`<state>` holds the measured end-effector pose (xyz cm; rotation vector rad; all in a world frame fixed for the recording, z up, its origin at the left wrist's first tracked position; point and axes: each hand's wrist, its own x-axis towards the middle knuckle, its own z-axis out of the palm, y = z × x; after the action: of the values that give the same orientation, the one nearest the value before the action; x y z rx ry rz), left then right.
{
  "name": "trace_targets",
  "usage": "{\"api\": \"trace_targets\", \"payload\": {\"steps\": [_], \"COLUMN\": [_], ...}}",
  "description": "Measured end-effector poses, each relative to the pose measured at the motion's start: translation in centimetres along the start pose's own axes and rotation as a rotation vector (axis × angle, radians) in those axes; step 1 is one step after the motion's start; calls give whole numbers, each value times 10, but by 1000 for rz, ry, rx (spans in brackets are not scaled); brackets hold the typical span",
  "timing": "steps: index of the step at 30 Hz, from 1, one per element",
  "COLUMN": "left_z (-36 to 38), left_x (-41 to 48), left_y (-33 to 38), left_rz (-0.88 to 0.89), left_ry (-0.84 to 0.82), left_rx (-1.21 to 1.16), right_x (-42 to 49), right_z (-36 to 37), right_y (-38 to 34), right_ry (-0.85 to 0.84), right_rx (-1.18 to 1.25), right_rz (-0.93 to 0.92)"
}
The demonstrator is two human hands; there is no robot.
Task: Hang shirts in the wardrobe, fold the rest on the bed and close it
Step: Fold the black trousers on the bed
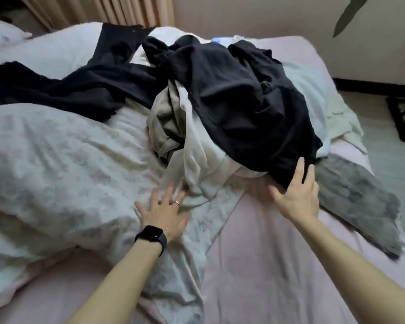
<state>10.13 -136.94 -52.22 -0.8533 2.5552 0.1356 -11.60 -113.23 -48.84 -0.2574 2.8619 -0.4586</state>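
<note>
Both of our hands are reaching toward the heap of crumpled clothes point(166, 122) lying in the middle of the pink-sheeted bed point(255, 258). Our left hand point(165, 213), wearing a black smartwatch point(151, 237) and a thin ring point(177, 202), is lying flat with its grip apart. Its spread fingertips are touching the edge of a thin white garment point(197, 164) at the foot of the heap, over the pale floral duvet point(56, 160). Our right hand point(297, 195) is resting straight fingers on the hem of the loose black garment point(243, 101) covering the heap, its grip also apart and the thumb splayed. A flat grey cloth point(353, 197) is lying just beside that hand. Another dark garment point(68, 90) is sprawling across the duvet on the left.
</note>
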Motion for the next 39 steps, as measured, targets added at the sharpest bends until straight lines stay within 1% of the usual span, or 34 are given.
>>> {"api": "trace_targets", "payload": {"steps": [2,4,5,8,10,12,13,14,15,18,20,21,22,24,26,27,28,29,30,32,33,34,36,39], "left_z": [25,39,43,34,17,-5,-27,-37,-56,-119,-154,-188,-207,-253,-294,-308,-325,-338,-353,-373,-383,-392,-417,-458], "left_x": [6,9,8,6,0,-9,-20,-26,-39,-84,-107,-129,-140,-177,-212,-221,-233,-246,-260,-283,-292,-299,-315,-333], "left_y": [-2,-2,-4,-4,-5,-5,-1,0,4,17,27,31,35,45,53,58,60,63,65,68,68,67,62,53], "left_rz": [-11,-1,-1,19,28,48,67,82,98,206,308,378,452,621,778,845,911,949,945,904,884,870,845,742], "left_ry": [57,91,76,-13,-93,-206,-235,-250,-234,-71,67,173,264,409,436,429,455,495,512,522,544,566,600,639], "left_rx": [-13,17,16,10,9,20,4,-18,-44,-142,-227,-258,-276,-258,-211,-259,-306,-299,-245,-186,-203,-256,-392,-567], "right_x": [21,33,33,20,-3,-28,-41,-52,-64,-105,-129,-149,-160,-193,-228,-239,-252,-267,-282,-310,-321,-329,-345,-358], "right_z": [7,16,19,15,5,-7,-29,-33,-50,-107,-136,-170,-183,-231,-276,-292,-308,-322,-335,-356,-363,-366,-368,-367], "right_y": [3,4,5,0,-6,-12,-18,-21,-26,-44,-56,-66,-71,-83,-89,-93,-93,-93,-91,-83,-80,-76,-66,-54], "right_ry": [71,98,103,106,114,91,74,58,50,34,5,3,-5,-3,24,31,55,93,161,349,432,480,487,345], "right_rx": [4,-19,-31,2,124,255,303,346,382,435,399,373,340,294,273,256,250,262,300,414,447,461,518,658], "right_rz": [28,73,78,21,-46,-78,-84,-109,-121,-190,-240,-273,-321,-409,-465,-491,-515,-531,-534,-499,-463,-420,-316,-139]}}
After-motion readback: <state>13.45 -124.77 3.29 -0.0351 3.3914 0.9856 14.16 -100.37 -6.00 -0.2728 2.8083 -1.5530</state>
